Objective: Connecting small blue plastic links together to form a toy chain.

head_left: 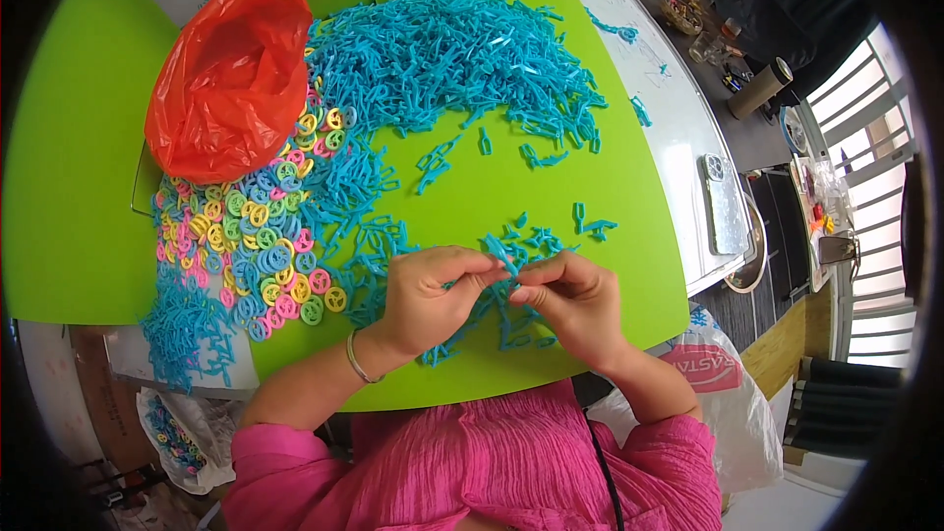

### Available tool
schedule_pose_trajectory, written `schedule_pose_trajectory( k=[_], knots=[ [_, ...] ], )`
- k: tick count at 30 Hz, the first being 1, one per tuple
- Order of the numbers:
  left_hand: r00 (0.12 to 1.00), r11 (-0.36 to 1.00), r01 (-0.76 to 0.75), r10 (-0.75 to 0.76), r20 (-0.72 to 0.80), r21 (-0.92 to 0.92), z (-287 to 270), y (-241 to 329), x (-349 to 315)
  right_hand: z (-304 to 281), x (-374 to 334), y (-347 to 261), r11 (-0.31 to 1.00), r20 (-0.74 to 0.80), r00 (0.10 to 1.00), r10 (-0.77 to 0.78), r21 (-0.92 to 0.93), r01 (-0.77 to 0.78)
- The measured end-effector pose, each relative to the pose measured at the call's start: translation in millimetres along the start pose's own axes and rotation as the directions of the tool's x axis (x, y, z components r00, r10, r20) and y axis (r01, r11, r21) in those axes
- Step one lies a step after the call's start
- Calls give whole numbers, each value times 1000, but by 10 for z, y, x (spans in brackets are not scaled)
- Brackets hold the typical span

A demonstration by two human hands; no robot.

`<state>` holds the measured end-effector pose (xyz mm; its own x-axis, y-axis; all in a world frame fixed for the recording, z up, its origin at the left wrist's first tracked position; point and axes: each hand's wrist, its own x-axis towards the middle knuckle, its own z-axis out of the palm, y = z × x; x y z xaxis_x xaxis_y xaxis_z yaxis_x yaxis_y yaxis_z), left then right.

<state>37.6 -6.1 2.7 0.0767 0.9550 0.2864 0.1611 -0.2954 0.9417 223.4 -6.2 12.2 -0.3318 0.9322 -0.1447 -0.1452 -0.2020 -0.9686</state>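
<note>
Fingers point(476, 262) pinching slender piece point(500, 252), crinkled bag point(231, 88)

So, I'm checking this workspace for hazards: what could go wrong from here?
The blue piece between the left hand and right hand could slip. Coloured wheels touch loose blue pieces, so they might mix. The phone lies near the white table's edge and could get knocked.

Large pale capital letters run across a pinkish-red patch point(700, 368) on 1 whitish plastic bag point(739, 433), lower right of the frame. Small dark print on a brown panel point(110, 385), lower left, is too small to read.
</note>
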Motion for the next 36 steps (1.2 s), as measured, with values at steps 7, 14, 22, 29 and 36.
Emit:
schedule_pose_trajectory(
  k=[7,14,22,29,36],
  knots=[
    [999,999,35,-36,28,22,6,102,5,4,-23,-5,993,-73,990,-120,-31,118],
    [959,939,270,-244,144,-211,97,41,14,-78,18,-210,738,160,969,-188,-628,247],
    [950,936,291,-258,175,-197,-9,85,125,-224,-26,-146,487,23,845,-535,-809,330],
    [973,972,212,-200,115,-101,-91,79,186,-749,-160,-153,520,-204,814,-544,-843,136],
    [975,923,134,-189,121,361,-147,165,245,-1038,-227,-189,310,-195,820,-538,-950,-23]
  ],
)
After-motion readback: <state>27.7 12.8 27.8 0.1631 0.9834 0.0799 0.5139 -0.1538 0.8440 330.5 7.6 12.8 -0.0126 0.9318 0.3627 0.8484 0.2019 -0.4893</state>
